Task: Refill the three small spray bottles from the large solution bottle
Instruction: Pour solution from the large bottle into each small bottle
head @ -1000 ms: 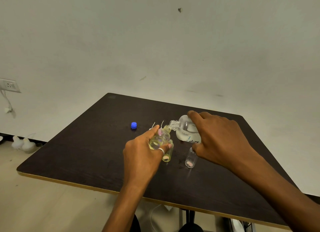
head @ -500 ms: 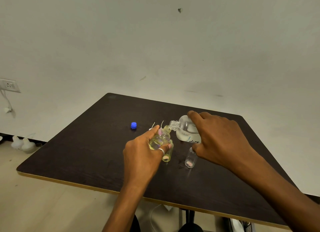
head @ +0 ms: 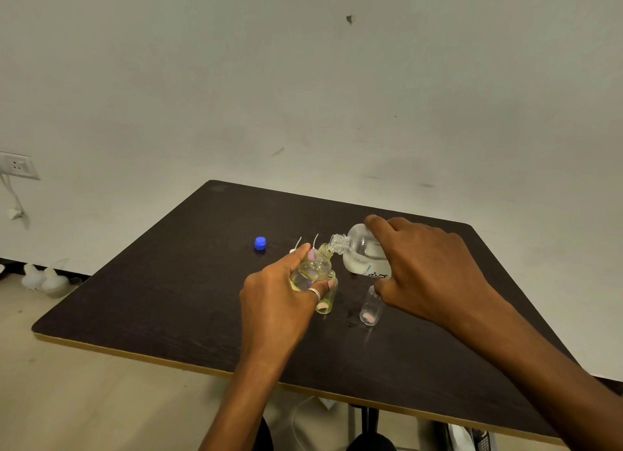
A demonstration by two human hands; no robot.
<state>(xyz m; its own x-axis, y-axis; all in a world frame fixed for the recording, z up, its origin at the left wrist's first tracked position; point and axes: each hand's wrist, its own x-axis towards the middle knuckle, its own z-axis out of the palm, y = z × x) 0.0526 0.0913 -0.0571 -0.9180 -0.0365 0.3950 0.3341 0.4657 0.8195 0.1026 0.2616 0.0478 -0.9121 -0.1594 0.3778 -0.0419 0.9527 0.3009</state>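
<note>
- The right hand (head: 428, 272) grips the clear large solution bottle (head: 362, 255), tipped left, its threaded neck at a small spray bottle (head: 312, 268) mouth.
- The left hand (head: 279, 302) clasps that rounded, yellowish bottle over the dark woodgrain counter (head: 168, 299).
- A blue cap (head: 260, 243) lies far left.

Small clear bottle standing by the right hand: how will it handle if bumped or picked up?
The small clear bottle looks nearly empty, so probably light. Tall and narrow, standing free on the table, it would likely tip at a nudge. Being round, it may then roll.
</note>
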